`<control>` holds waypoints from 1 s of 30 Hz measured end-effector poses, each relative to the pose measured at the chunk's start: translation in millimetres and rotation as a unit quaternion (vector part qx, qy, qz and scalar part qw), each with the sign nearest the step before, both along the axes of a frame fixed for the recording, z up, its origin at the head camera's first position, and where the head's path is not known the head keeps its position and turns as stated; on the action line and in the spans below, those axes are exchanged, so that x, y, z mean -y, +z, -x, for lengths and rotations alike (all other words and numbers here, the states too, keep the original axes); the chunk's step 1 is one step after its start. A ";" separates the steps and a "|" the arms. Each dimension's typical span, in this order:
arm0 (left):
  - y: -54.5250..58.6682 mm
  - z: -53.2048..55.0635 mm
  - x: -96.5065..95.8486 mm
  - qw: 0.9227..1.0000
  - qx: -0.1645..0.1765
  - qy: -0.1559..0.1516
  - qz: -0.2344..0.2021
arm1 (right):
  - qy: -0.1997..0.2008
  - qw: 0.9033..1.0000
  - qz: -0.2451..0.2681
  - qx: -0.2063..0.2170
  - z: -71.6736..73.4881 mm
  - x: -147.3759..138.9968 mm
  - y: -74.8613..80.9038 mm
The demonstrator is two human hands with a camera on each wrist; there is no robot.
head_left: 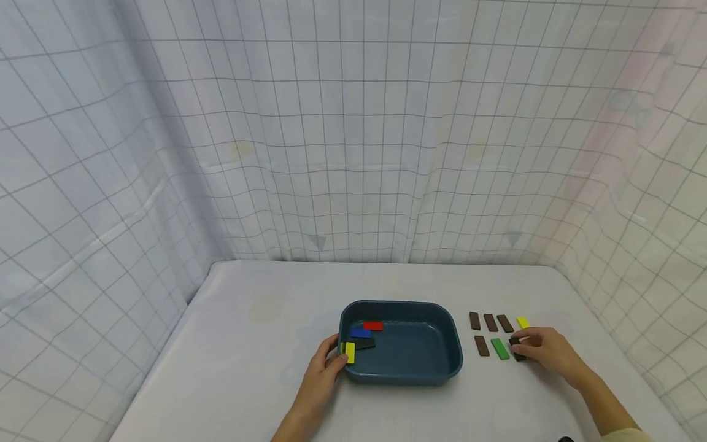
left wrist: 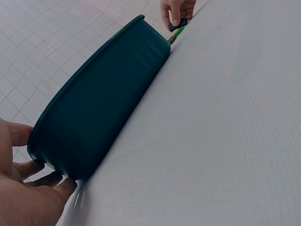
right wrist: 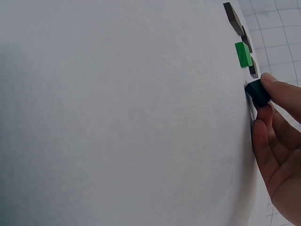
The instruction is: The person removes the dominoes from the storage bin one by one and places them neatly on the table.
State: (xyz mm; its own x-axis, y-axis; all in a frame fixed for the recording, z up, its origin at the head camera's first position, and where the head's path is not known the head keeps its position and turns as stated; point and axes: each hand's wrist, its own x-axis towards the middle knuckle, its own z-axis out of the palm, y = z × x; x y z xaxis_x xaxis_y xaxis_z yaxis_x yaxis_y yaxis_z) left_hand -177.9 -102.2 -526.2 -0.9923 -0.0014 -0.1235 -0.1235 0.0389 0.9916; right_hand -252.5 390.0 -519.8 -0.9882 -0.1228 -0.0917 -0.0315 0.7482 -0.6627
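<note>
A dark teal plastic bin [head_left: 403,376] stands on the table. Inside, toward its left end, lie a red block [head_left: 372,326], a blue block [head_left: 361,333], a black block [head_left: 365,344] and a yellow block [head_left: 350,352]. My left hand [head_left: 319,376] grips the bin's left end, its thumb at the rim and fingertips against the outer wall. On the right, my right hand [head_left: 547,351] pinches another black block [right wrist: 258,92] between thumb and fingers, low over the table. Beside it lies a green block [head_left: 500,348]; a yellow block [head_left: 522,322] is partly hidden behind the hand.
Several dark brown blocks [head_left: 490,323] lie between the bin and my right hand, in two loose rows. The white table [head_left: 232,356] is bounded at the back and sides by hanging white cloth [head_left: 353,153] with a grid pattern.
</note>
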 end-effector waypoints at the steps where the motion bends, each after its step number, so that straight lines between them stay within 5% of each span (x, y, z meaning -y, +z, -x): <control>1: -0.1 0.1 0.3 1.000 -0.001 0.000 0.000 | 0.003 1.000 -0.002 -0.003 -0.1 -0.6 -0.7; 10: 0.5 -0.7 0.1 1.000 -0.007 -0.008 -0.018 | 0.015 0.997 -0.051 -0.052 -4.5 -1.5 -2.7; 30: -0.7 -1.4 -1.1 1.000 -0.008 0.000 -0.010 | 0.004 0.998 -0.033 -0.059 -6.6 6.9 4.7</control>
